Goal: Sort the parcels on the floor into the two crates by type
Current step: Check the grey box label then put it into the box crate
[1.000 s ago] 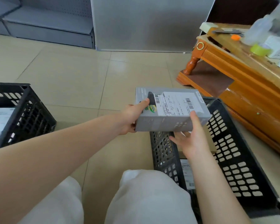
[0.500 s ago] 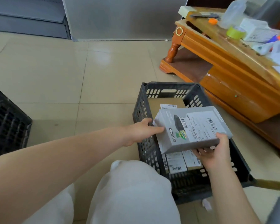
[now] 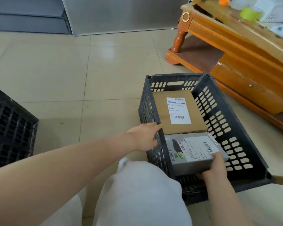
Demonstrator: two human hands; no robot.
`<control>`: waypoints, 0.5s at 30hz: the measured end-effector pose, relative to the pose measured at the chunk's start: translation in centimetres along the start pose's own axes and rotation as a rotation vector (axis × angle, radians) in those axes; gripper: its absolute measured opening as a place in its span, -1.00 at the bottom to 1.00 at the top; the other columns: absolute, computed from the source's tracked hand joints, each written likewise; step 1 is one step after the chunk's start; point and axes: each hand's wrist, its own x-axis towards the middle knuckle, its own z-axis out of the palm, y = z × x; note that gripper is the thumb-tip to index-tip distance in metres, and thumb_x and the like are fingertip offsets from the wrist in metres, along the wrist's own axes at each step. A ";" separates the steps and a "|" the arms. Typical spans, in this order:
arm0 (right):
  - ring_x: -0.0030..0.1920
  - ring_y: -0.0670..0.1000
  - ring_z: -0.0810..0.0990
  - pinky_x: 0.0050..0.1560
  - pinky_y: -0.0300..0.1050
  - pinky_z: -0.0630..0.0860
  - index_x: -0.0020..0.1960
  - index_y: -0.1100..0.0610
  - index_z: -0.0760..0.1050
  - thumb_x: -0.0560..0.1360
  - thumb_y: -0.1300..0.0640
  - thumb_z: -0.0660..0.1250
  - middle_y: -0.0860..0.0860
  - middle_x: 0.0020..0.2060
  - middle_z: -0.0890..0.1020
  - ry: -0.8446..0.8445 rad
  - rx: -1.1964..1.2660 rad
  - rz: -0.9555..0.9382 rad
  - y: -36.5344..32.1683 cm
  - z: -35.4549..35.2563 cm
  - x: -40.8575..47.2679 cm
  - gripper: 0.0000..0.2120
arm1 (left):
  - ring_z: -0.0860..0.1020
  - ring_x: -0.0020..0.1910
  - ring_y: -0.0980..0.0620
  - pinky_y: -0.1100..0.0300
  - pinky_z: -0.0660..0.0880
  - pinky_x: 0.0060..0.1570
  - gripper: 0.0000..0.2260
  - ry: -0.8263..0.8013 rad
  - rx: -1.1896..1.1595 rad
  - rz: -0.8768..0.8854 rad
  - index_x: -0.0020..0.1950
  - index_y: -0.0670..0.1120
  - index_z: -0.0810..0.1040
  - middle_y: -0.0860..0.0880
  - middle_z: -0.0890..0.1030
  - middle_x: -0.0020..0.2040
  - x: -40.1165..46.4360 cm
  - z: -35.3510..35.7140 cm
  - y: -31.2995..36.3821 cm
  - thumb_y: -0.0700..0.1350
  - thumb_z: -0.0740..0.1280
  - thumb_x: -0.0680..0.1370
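A grey box parcel [image 3: 191,152] with a white label sits low inside the black crate [image 3: 225,121] on the right, at its near end. My right hand [image 3: 215,167] grips the box's near right corner. Beyond it in the same crate lies a flat brown cardboard parcel [image 3: 176,113] with a white label. My left hand [image 3: 145,137] rests against the crate's left rim with fingers spread, holding nothing. A second black crate [image 3: 10,128] stands at the far left, its inside hidden.
A wooden low table [image 3: 245,51] with clutter on top stands close behind and right of the right crate. Grey shelving and a metal panel [image 3: 118,13] line the back. Tiled floor lies between the two crates. My white-trousered knee [image 3: 137,193] is against the crate's near corner.
The grey box has gone down from above the crate into its near end. My left hand has let go of it and moved to the crate's left rim.
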 end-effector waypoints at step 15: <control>0.14 0.26 0.62 0.15 0.32 0.55 0.39 0.15 0.44 0.54 0.25 0.14 0.19 0.21 0.61 0.075 -0.102 0.046 2.7 1.8 4.8 -0.58 | 0.31 0.43 -0.14 -0.12 0.41 0.29 -0.42 -0.043 0.312 0.104 0.62 0.04 -0.03 -0.04 0.27 0.54 1.3 -0.7 -1.6 -0.09 0.13 0.64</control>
